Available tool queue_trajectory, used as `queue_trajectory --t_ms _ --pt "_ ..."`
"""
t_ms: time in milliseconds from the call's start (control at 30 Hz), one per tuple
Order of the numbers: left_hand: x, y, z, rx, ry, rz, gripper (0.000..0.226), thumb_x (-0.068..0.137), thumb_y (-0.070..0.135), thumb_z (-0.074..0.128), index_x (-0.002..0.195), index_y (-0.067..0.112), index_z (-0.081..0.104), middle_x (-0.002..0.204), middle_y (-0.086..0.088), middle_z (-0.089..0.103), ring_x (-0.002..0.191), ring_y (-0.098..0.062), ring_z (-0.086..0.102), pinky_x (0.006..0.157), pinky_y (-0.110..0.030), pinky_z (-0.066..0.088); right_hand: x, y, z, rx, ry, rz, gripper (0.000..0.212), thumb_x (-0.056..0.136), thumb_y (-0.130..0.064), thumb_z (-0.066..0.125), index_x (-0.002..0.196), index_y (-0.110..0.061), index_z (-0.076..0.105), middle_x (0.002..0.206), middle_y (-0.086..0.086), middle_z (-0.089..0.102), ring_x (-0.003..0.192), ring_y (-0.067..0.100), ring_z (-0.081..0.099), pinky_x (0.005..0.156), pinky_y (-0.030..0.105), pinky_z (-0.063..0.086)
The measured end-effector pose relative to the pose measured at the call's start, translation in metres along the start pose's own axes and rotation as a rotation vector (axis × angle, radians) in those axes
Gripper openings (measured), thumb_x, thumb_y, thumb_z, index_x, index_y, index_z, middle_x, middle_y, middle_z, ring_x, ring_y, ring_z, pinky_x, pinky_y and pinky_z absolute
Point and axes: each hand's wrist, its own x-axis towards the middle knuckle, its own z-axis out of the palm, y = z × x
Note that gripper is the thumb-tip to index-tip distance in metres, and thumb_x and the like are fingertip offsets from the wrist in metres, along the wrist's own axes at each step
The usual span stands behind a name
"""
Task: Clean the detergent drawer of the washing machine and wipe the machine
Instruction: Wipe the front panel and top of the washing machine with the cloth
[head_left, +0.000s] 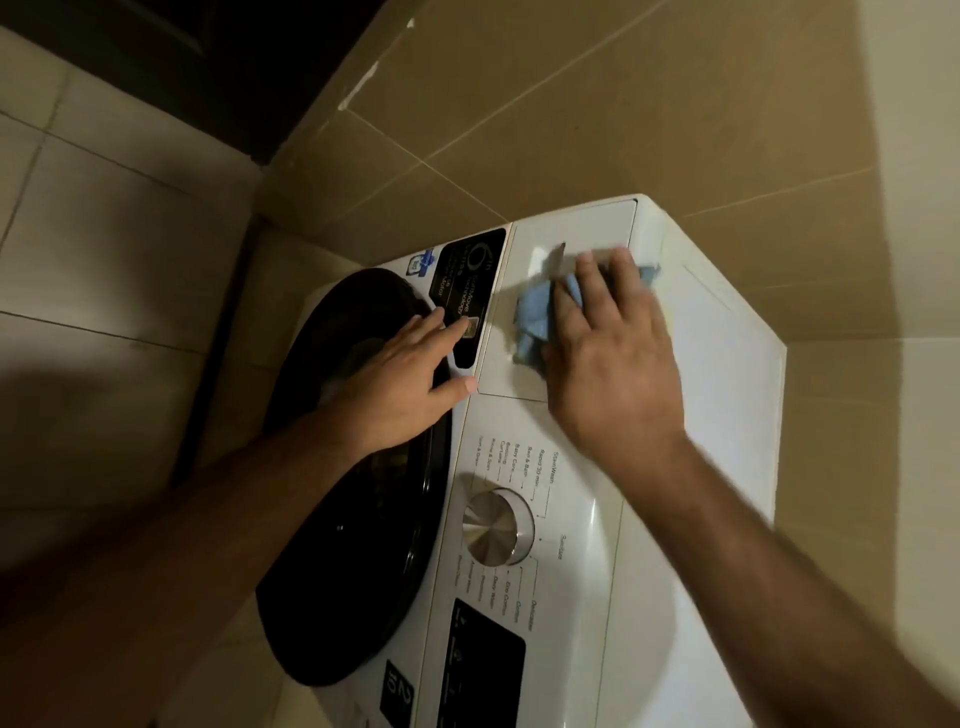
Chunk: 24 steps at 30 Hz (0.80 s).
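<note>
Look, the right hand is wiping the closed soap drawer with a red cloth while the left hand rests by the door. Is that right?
Almost. The cloth is light blue, not red, as the head view shows. The rest holds: the right hand presses it on the closed drawer front, and the left hand rests by the dark door.

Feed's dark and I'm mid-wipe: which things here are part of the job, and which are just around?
In the job:
cloth, under the right hand
drawer, closed
washer
left hand, resting by the door

Just around:
dial
display
black sticker
wall tiles
</note>
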Motion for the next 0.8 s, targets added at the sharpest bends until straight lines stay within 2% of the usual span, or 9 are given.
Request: queue_trajectory --t_ms 67,100,200,267,333,433,567,667,800 --pt "-0.007 0.004 0.002 0.007 -0.005 0.0 0.07 0.094 0.045 0.053 0.153 0.035 0.016 0.163 0.01 0.005 0.149 -0.01 0.001 0.118 -0.036 0.008 -0.04 -0.008 0.01 0.185 0.061 0.064 0.063 0.092 -0.028 0.061 0.146 -0.004 0.038 0.157 0.018 0.026 0.147 0.04 0.012 0.119 0.055 0.02" --pt "-0.01 0.005 0.002 0.013 -0.007 -0.001 0.071 0.094 0.045 0.053 0.153 0.035 0.016 0.163 0.009 0.006 0.149 -0.01 0.001 0.118 -0.036 0.009 -0.06 -0.014 0.014 0.298 0.064 0.116 0.063 0.092 -0.024 0.062 0.147 -0.006 0.036 0.159 0.017 0.021 0.148 0.04 0.01 0.119 0.055 0.02" --pt "-0.018 0.012 0.0 0.031 -0.014 -0.007 0.071 0.094 0.046 0.053 0.154 0.034 0.016 0.162 0.01 0.006 0.149 -0.01 0.002 0.119 -0.037 0.01 -0.097 -0.024 0.02 0.598 0.058 0.246 0.066 0.1 -0.032 0.05 0.155 -0.018 0.018 0.163 0.009 0.005 0.151 0.029 0.003 0.119 0.052 0.021" --pt "-0.022 0.017 -0.001 0.038 -0.015 -0.005 0.07 0.094 0.047 0.053 0.153 0.035 0.017 0.162 0.011 0.007 0.149 -0.009 0.003 0.12 -0.039 0.011 -0.09 -0.016 0.022 0.735 0.061 0.312 0.066 0.101 -0.044 0.038 0.156 -0.023 0.007 0.164 0.004 0.003 0.151 0.024 0.003 0.119 0.051 0.02" --pt "-0.024 0.024 -0.002 0.024 -0.007 0.005 0.069 0.094 0.047 0.052 0.153 0.035 0.018 0.162 0.01 0.008 0.149 -0.009 0.004 0.121 -0.041 0.012 -0.06 0.001 0.023 0.838 0.087 0.395 0.069 0.099 -0.049 0.031 0.156 -0.02 0.006 0.164 0.005 0.006 0.151 0.023 0.004 0.121 0.05 0.015" --pt "-0.022 0.039 -0.001 -0.052 0.016 0.03 0.066 0.096 0.044 0.05 0.153 0.032 0.019 0.162 0.007 0.009 0.149 -0.01 0.005 0.119 -0.037 0.013 0.005 0.034 0.02 0.908 0.13 0.494 0.066 0.101 -0.049 0.029 0.156 -0.017 0.009 0.164 0.006 0.009 0.151 0.024 0.002 0.122 0.042 0.005" --pt "-0.012 0.054 0.001 -0.114 0.036 0.013 0.063 0.099 0.044 0.045 0.154 0.032 0.017 0.162 0.007 0.008 0.148 -0.012 0.009 0.113 -0.03 0.014 0.071 0.067 0.02 0.878 0.154 0.472 0.063 0.101 -0.046 0.028 0.156 -0.017 0.016 0.162 0.009 0.015 0.15 0.03 0.004 0.121 0.044 0.004" --pt "-0.006 0.057 0.004 -0.098 0.045 0.0 0.063 0.099 0.048 0.041 0.154 0.033 0.015 0.162 0.007 0.008 0.149 -0.012 0.009 0.117 -0.037 0.016 0.081 0.078 0.025 0.868 0.171 0.418 0.063 0.099 -0.049 0.025 0.155 -0.018 0.021 0.162 0.008 0.018 0.15 0.03 0.005 0.12 0.046 0.004" --pt "-0.005 0.055 0.008 -0.119 0.105 -0.042 0.063 0.099 0.046 0.042 0.154 0.026 0.019 0.162 0.003 0.013 0.148 -0.013 0.012 0.117 -0.035 0.017 0.061 0.076 0.037 0.894 0.199 0.367 0.067 0.097 -0.051 0.024 0.155 -0.019 0.021 0.162 0.006 0.017 0.15 0.027 0.004 0.121 0.044 0.004"
